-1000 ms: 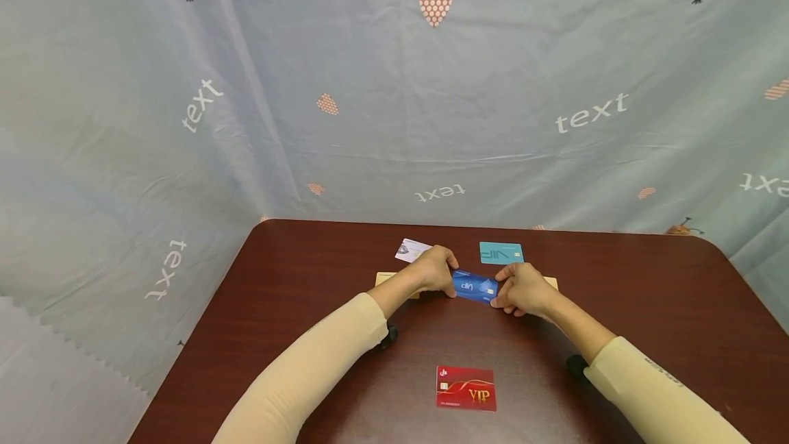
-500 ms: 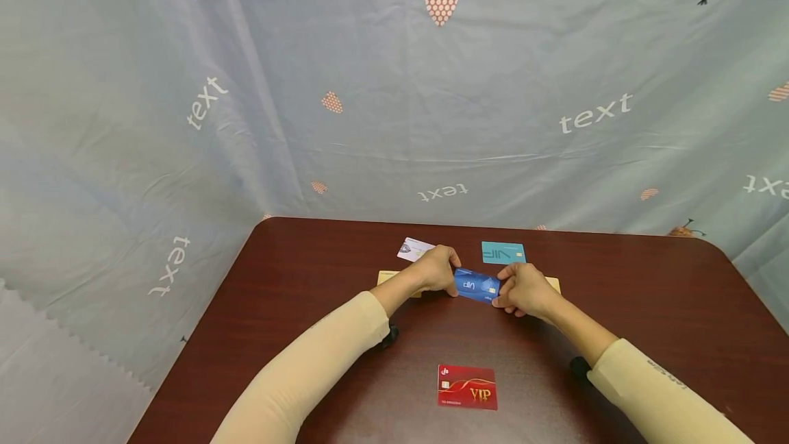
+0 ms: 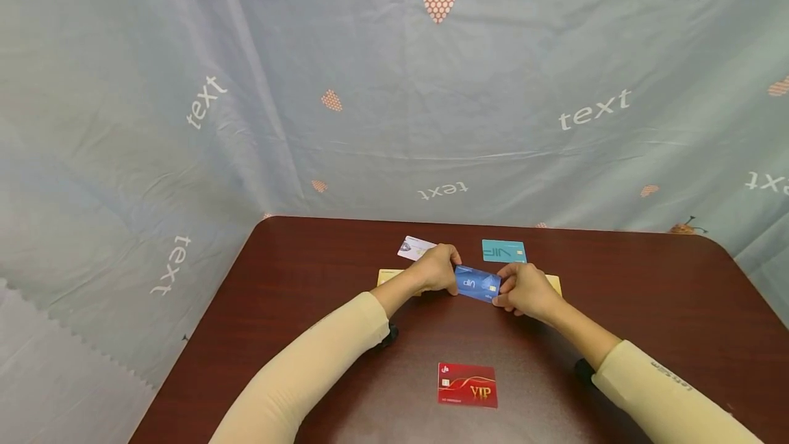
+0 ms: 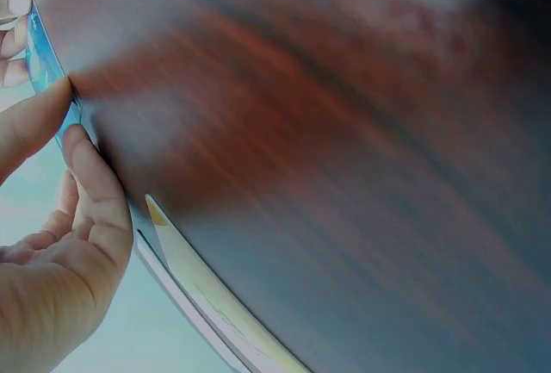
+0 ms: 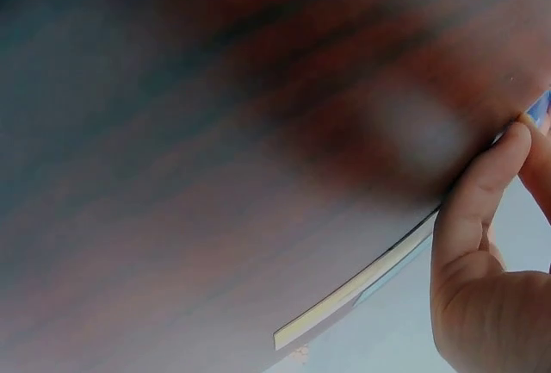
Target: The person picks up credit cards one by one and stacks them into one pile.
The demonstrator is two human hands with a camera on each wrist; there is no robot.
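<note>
1. Head cam: left hand (image 3: 437, 270) and right hand (image 3: 527, 290) each pinch one end of a blue VIP card (image 3: 477, 284) (can't tell if it's touching the table (image 3: 647, 293)), red VIP card (image 3: 467, 385) nearer the wearer.
2. Left wrist: pinch closed down to card thickness, yellow card (image 4: 202, 291) near that hand.
3. Right wrist: same tight pinch, another yellow card (image 5: 344, 289) nearby.

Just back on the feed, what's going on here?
A person's left hand and right hand pinch opposite ends of a blue VIP card. Farther back lie a white card and a teal card. A yellow card shows partly behind the left hand, a second yellow card behind the right. A red VIP card lies nearer the person.
</note>
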